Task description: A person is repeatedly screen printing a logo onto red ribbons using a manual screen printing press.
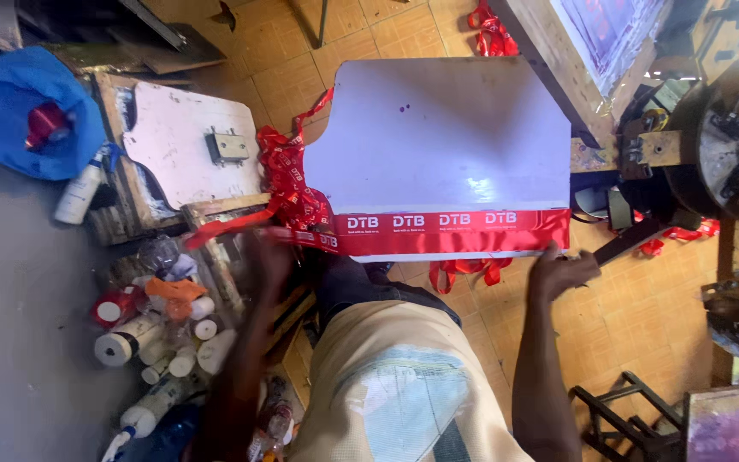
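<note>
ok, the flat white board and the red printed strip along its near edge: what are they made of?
Flat white board: looks like a rigid laminate or coated panel; glossy, with soft glare patches. Could be painted wood.
Red printed strip: seems woven satin ribbon; shiny, limp, bunching into folds at the left. The right hand pins its end.

Daylight is even and fairly bright. My white board (438, 128) throws soft glare near its centre. My left hand (271, 257) smears with motion blur at eight o'clock. Corners bend from wide-lens distortion; one o'clock is washed out.
</note>
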